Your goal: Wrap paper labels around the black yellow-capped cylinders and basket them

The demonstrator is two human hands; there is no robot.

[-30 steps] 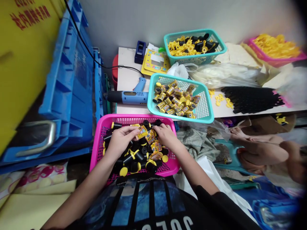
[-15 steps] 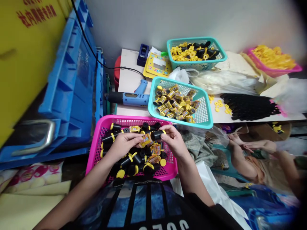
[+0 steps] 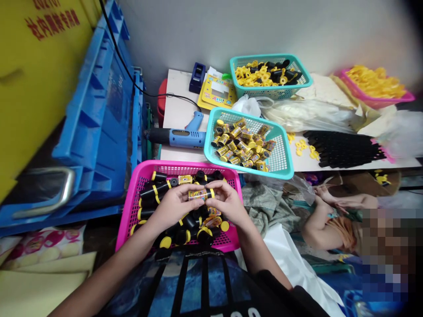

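Between my two hands lies a small black cylinder [image 3: 199, 194] with a yellow end, held level, with a printed yellow sleeve around it. My left hand [image 3: 174, 203] pinches its left end between thumb and fingers. On the yellow end at the right, my right hand [image 3: 227, 201] has its thumb and fingers closed. Both hands are over a pink basket [image 3: 124, 220] of black cylinders with yellow ends. Some loose printed sleeves [image 3: 213, 216] lie among them, partly hidden by my hands.
Beyond the pink basket, a teal basket [image 3: 280, 152] of labelled cylinders sits on the white table [image 3: 180, 90]. A blue heat gun [image 3: 187, 137] lies to its left. Blue crates [image 3: 99, 110] stand at the left. At the right are another person's hands [image 3: 333, 198].
The printed sleeve and black cylinder were separate, one in each hand; now the sleeve is around the cylinder. My hands have come closer together.
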